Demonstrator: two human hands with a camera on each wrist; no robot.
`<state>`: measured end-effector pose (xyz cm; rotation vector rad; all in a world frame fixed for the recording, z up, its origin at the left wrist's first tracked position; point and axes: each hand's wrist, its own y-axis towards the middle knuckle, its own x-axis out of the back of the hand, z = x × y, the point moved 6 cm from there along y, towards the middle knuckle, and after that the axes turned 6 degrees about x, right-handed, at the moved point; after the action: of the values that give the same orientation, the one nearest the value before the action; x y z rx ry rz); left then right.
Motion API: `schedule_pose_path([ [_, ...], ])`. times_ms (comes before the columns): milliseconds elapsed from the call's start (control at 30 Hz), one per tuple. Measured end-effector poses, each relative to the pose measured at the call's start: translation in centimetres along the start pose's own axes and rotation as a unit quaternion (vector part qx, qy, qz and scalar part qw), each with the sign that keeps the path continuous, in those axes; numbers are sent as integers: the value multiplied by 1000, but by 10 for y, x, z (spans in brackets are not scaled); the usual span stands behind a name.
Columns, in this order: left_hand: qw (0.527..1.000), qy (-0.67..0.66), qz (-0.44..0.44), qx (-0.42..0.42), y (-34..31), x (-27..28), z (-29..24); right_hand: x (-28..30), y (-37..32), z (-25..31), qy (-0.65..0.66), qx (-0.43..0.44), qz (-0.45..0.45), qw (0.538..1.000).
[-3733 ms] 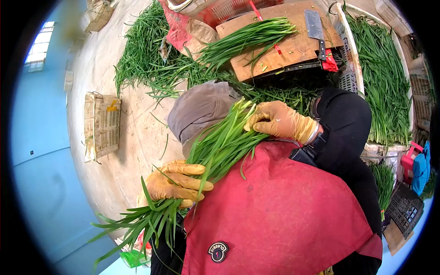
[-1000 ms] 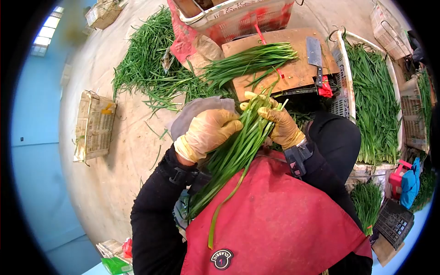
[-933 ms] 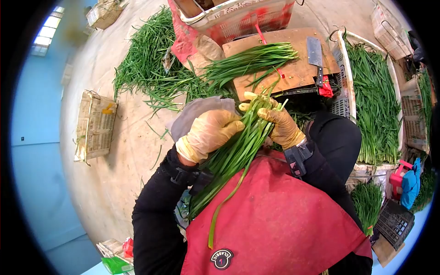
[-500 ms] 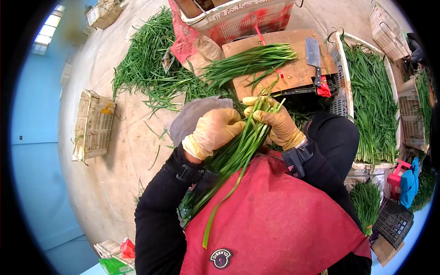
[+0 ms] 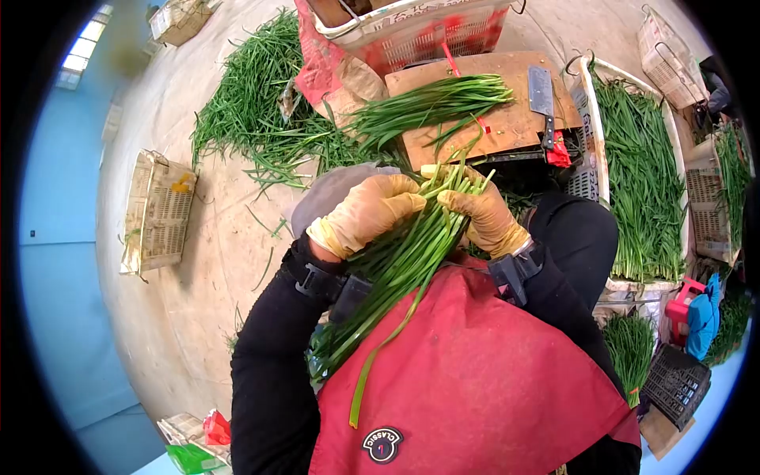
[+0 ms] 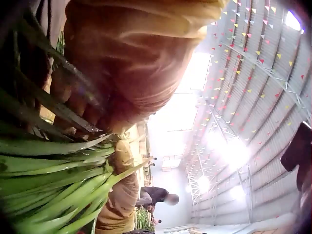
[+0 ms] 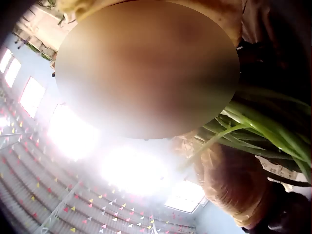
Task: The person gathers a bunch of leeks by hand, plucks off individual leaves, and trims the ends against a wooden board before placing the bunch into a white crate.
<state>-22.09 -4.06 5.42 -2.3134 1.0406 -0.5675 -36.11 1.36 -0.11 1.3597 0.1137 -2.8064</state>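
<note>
A loose bundle of garlic chives (image 5: 412, 273) slants across the lap, its pale cut ends up between the hands and its leaves trailing down to the left. The right hand (image 5: 487, 215), in a yellowish rubber glove, grips the bundle near those ends. From the other side the left hand (image 5: 370, 214), gloved alike, pinches stems between thumb and curled fingers. In the left wrist view green leaves (image 6: 53, 185) run beneath the left glove (image 6: 131, 58). A blurred patch hides much of the right wrist view, where the left glove (image 7: 234, 180) shows beyond the stems.
Ahead lies a wooden board (image 5: 507, 87) with another chive bunch (image 5: 435, 103) and a cleaver (image 5: 541, 99). A chive-filled crate (image 5: 641, 182) stands to the right, a chive heap (image 5: 253, 103) at the front left. A pale crate (image 5: 158, 214) sits on the floor at left.
Since the earliest frame, the left hand has gone from spread over the leaf end up to the stem ends beside the right hand. Lately its thumb has edged right, closer to the right hand.
</note>
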Motion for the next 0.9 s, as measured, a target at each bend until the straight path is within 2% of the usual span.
schedule_pose_path([
  [67, 1000, -25, 15, -2, 2, -1, 4, -2, -1, 1, 3, -1, 10, 1000],
  [167, 999, 7, 0, -52, 5, -1, 7, -7, -2, 4, 9, -14, 16, 1000],
  [267, 998, -18, -18, -63, 1, -2, 4, -8, -2, 4, 5, -21, 6, 1000],
  [367, 993, 28, -22, -115, 3, 7, 6, -11, -4, 6, 28, -26, 19, 999],
  [567, 997, -74, 6, -8, 2, 6, 9, 0, -4, 1, 21, -30, 14, 999],
  [667, 996, -84, -16, -33, 6, 8, 14, 3, -3, -3, 45, -28, 23, 998],
  [767, 999, -37, -10, -13, 2, 7, 8, 10, -2, -7, 51, -26, 8, 998],
  [900, 999, -47, -23, -15, 3, 6, 13, 16, -1, -11, 57, -42, 8, 997],
])
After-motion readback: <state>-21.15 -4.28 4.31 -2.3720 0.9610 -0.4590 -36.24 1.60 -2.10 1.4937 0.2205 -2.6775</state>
